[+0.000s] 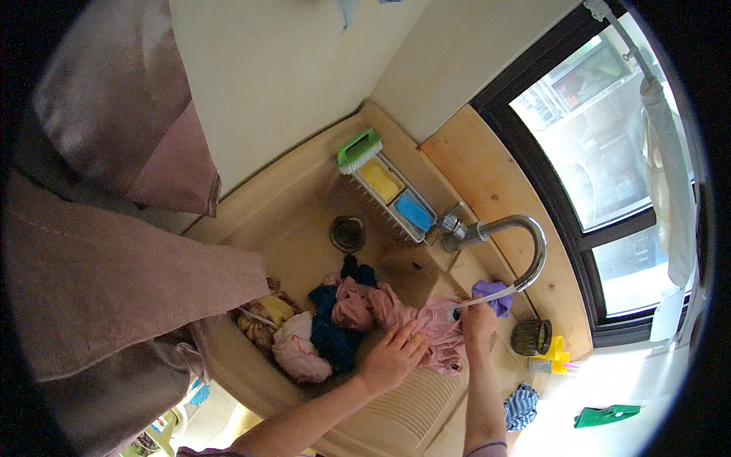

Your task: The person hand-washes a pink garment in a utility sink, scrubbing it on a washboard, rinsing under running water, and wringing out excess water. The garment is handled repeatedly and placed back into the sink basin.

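A wet pink garment [437,331] lies partly on the ribbed washboard [408,408] of a tan laundry sink [274,234] and trails down into the basin. Water runs from the curved chrome faucet [534,251] onto its upper end. My left hand [395,357] rests on the garment with its fingers spread. At the garment's upper edge, below the stream, is my right hand [480,325], its fingers curled; whether they grip the cloth is unclear. Lower in the basin lie a dark blue cloth [337,337], a pale pink cloth [300,348] and a yellow-and-brown patterned cloth [260,323].
A green scrub brush [360,149] and a wire rack [394,197] with yellow and blue soap bars sit by the drain [347,234]. Along the ledge are a purple cloth [494,297], a dark jar [531,337], yellow containers [554,354] and a striped cloth [521,407].
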